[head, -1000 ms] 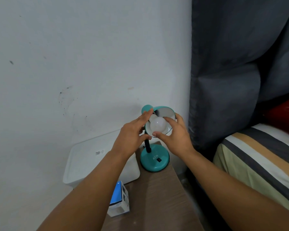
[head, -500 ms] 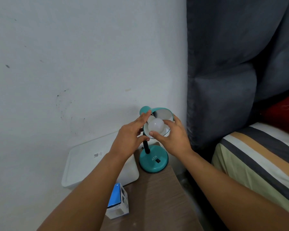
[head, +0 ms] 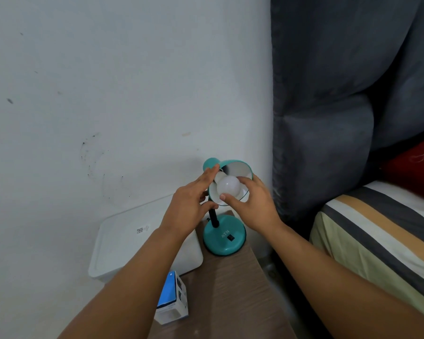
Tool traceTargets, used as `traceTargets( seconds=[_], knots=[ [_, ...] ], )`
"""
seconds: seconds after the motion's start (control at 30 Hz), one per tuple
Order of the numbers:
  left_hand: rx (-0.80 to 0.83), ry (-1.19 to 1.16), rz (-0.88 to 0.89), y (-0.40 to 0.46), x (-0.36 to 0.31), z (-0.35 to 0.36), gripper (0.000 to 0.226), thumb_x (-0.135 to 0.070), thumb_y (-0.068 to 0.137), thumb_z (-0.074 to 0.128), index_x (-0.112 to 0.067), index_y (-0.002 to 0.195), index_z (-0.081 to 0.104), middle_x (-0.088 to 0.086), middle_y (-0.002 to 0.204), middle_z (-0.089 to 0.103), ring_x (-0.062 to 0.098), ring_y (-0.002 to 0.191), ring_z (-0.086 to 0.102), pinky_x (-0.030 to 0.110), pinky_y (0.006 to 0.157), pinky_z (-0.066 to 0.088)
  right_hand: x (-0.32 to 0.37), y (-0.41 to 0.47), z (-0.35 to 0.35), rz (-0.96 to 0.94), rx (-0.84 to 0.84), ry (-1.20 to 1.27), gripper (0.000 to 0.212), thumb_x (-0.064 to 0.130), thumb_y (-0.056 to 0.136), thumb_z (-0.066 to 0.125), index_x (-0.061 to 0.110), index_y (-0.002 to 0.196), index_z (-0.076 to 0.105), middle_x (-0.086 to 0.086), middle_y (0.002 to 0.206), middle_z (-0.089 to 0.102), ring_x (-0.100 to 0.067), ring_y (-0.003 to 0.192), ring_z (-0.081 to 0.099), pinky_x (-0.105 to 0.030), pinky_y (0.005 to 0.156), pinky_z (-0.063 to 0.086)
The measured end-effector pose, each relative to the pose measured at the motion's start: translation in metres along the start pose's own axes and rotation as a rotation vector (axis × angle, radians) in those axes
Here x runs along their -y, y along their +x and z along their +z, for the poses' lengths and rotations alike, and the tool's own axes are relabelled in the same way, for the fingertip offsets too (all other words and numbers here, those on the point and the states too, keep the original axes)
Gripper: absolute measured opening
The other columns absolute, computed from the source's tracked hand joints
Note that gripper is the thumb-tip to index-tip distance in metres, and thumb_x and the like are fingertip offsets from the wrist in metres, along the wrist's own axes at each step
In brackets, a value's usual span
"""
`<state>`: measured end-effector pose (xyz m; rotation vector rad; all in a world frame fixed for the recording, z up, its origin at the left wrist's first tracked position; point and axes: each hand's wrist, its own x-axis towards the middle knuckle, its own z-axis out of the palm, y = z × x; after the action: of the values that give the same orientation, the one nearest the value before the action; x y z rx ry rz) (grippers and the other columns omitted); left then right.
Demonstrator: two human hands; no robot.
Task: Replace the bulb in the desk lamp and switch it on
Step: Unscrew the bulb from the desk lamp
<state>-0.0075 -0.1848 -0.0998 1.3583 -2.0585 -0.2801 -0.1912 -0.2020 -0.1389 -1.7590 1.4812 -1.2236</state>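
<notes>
White bulb (head: 228, 186) pinched by right hand (head: 252, 204) inside shade rim (head: 249, 167).

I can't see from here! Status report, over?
Left hand steadies lamp shade. Right hand grips white bulb in shade. Lamp unlit. Nothing blocking.
</notes>
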Motion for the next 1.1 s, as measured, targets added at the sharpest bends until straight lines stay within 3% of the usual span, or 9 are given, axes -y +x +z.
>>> traceTargets(
  seconds=[0.07, 0.2, 0.33, 0.43, 0.53, 0.7, 0.87, 0.97, 1.1],
  knots=[
    [-0.002, 0.011, -0.005, 0.0000, 0.0000, -0.0005, 0.095, -0.016, 0.081, 0.082, -0.050, 0.150, 0.026, -0.005, 0.149, 0.051, 0.014, 0.111, 0.068, 0.030, 0.098, 0.054, 0.0003, 0.0009, -0.0007, -0.036, 0.006, 0.010, 0.064, 0.044, 0.079, 0.077, 0.027, 0.136, 0.051, 0.000, 0.138, 0.048, -0.018, 0.122, 0.049, -0.028, 0.095, 0.042],
    [-0.006, 0.028, 0.009, 0.0002, 0.0000, -0.0010, 0.095, -0.015, 0.081, 0.082, -0.048, 0.151, 0.026, -0.005, 0.148, 0.053, 0.014, 0.108, 0.069, 0.028, 0.097, 0.054, -0.0008, -0.0003, 0.0007, -0.102, 0.008, -0.024, 0.068, 0.030, 0.081, 0.079, 0.037, 0.139, 0.044, -0.003, 0.148, 0.040, -0.024, 0.130, 0.047, -0.042, 0.107, 0.045],
    [-0.001, 0.017, -0.003, 0.0003, -0.0003, -0.0010, 0.097, -0.015, 0.080, 0.082, -0.053, 0.149, 0.025, -0.008, 0.150, 0.050, 0.013, 0.108, 0.069, 0.028, 0.096, 0.054, 0.0002, -0.0035, 0.0003, -0.037, 0.006, 0.015, 0.087, 0.044, 0.074, 0.082, 0.029, 0.146, 0.036, 0.003, 0.153, 0.036, -0.017, 0.135, 0.041, -0.037, 0.108, 0.040],
    [-0.004, 0.001, -0.001, 0.0004, -0.0013, 0.0010, 0.094, -0.017, 0.082, 0.081, -0.052, 0.149, 0.026, -0.006, 0.149, 0.051, 0.013, 0.110, 0.068, 0.032, 0.096, 0.055, 0.0016, -0.0007, 0.0007, 0.024, -0.010, 0.010, 0.082, 0.056, 0.072, 0.078, 0.023, 0.141, 0.046, 0.002, 0.146, 0.043, -0.017, 0.129, 0.046, -0.030, 0.099, 0.041],
    [-0.005, 0.012, -0.003, 0.0006, -0.0003, 0.0014, 0.093, -0.017, 0.082, 0.081, -0.050, 0.150, 0.026, -0.006, 0.150, 0.050, 0.014, 0.111, 0.068, 0.030, 0.097, 0.054, 0.0021, 0.0006, 0.0009, -0.010, -0.022, 0.030, 0.069, 0.045, 0.077, 0.079, 0.025, 0.137, 0.051, -0.001, 0.137, 0.048, -0.017, 0.121, 0.049, -0.027, 0.093, 0.041],
    [-0.008, -0.001, -0.004, -0.0014, 0.0010, -0.0001, 0.099, -0.016, 0.081, 0.082, -0.061, 0.146, 0.022, -0.006, 0.149, 0.051, 0.014, 0.111, 0.068, 0.029, 0.097, 0.054, -0.0001, -0.0027, 0.0027, -0.067, -0.020, 0.076, 0.069, 0.025, 0.077, 0.082, 0.034, 0.137, 0.049, 0.002, 0.140, 0.046, -0.017, 0.126, 0.047, -0.029, 0.103, 0.041],
    [-0.004, -0.003, -0.013, 0.0000, -0.0003, -0.0005, 0.098, -0.015, 0.081, 0.082, -0.059, 0.146, 0.024, -0.008, 0.148, 0.052, 0.012, 0.110, 0.068, 0.029, 0.096, 0.054, -0.0002, -0.0025, 0.0028, 0.033, -0.017, 0.094, 0.084, 0.048, 0.074, 0.080, 0.024, 0.144, 0.042, 0.004, 0.147, 0.043, -0.014, 0.132, 0.043, -0.026, 0.101, 0.036],
    [-0.003, 0.006, -0.012, -0.0005, -0.0017, 0.0000, 0.098, -0.014, 0.082, 0.081, -0.060, 0.146, 0.023, -0.007, 0.147, 0.053, 0.012, 0.109, 0.068, 0.029, 0.096, 0.054, 0.0029, -0.0008, 0.0036, 0.072, -0.032, 0.049, 0.073, 0.062, 0.072, 0.074, 0.022, 0.131, 0.057, 0.004, 0.134, 0.053, -0.016, 0.121, 0.051, -0.025, 0.091, 0.041],
    [0.001, 0.015, -0.007, -0.0009, -0.0009, 0.0000, 0.095, -0.015, 0.081, 0.081, -0.052, 0.149, 0.026, -0.006, 0.149, 0.052, 0.013, 0.109, 0.068, 0.025, 0.096, 0.054, 0.0021, -0.0008, 0.0055, 0.016, -0.043, 0.049, 0.068, 0.042, 0.073, 0.082, 0.030, 0.133, 0.053, 0.000, 0.140, 0.050, -0.020, 0.125, 0.050, -0.038, 0.100, 0.047]
  ],
)
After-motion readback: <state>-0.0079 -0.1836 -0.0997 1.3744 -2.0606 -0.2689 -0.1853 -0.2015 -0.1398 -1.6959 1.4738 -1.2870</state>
